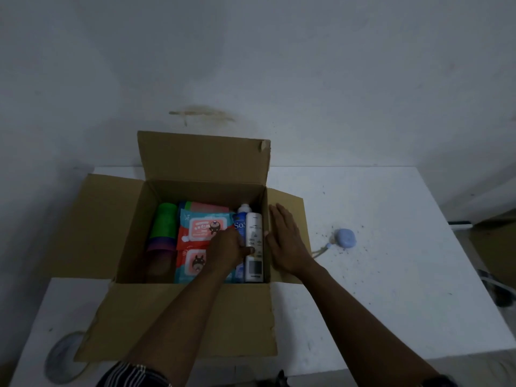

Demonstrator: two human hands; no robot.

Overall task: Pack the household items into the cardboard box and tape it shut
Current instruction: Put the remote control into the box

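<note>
Inside, the open brown cardboard box holds a counted few things: two flat wipe packets in teal and orange-red with cartoon faces, lying one nearer and one farther down the middle, with the edge of a further pinkish-green packet showing behind them (whether it is a third wipe pack cannot be told); one stack of plastic cups, green on top with purple and pink rims below, lying along the left wall; and two bottles along the right wall, one blue with a white cap and one tall white bottle with dark print, side by side and touching. The box sits on a white table with all four flaps open: the far one upright, the left, right and near ones folded outward.

The left hand reaches down into the box, fingers curled, its fingertips pressing on the white bottle's side; it is not closed around it. The right hand lies flat and spread, palm down, on the right flap just beside the box's right wall.

On the table to the right rests one small pale blue rounded object with a cord, well apart from the box. A roll of clear tape lies by the near left corner.
</note>
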